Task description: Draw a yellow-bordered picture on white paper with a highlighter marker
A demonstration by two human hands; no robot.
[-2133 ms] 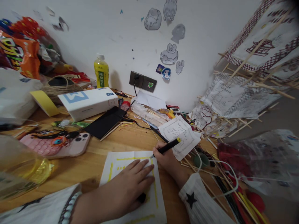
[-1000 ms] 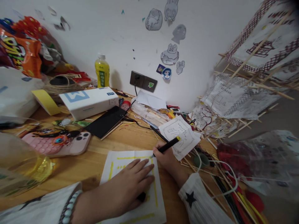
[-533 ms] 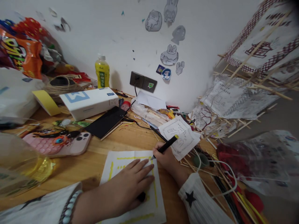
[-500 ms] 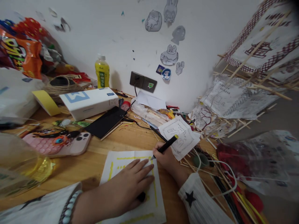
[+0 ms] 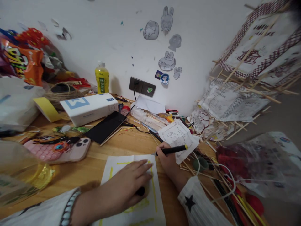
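My right hand (image 5: 167, 163) is closed around a black marker (image 5: 175, 149) with a yellow end. The marker leans low to the right, its tip by the top right corner of a white sheet of paper (image 5: 160, 204). Yellow border lines and marks run along this sheet. My left hand (image 5: 131, 179) lies across the paper with fingers stretched, pressing it down. A black marker cap (image 5: 140, 191) pokes out between its thumb and palm. Just beyond my right hand rests a paper with a line drawing (image 5: 178, 135).
A pink phone (image 5: 80, 149), a black tablet-like device (image 5: 105, 127) and a white box (image 5: 90, 108) lie to the left and behind. A yellow drink bottle (image 5: 102, 78) stands by the wall. On the right are wooden sticks, a white cable (image 5: 231, 175) and a stick-and-paper structure (image 5: 246, 59).
The marker has tipped from a steeper slant to nearly level, and its tip has moved up to the paper's corner. My left hand stays on the sheet. The view has shifted slightly.
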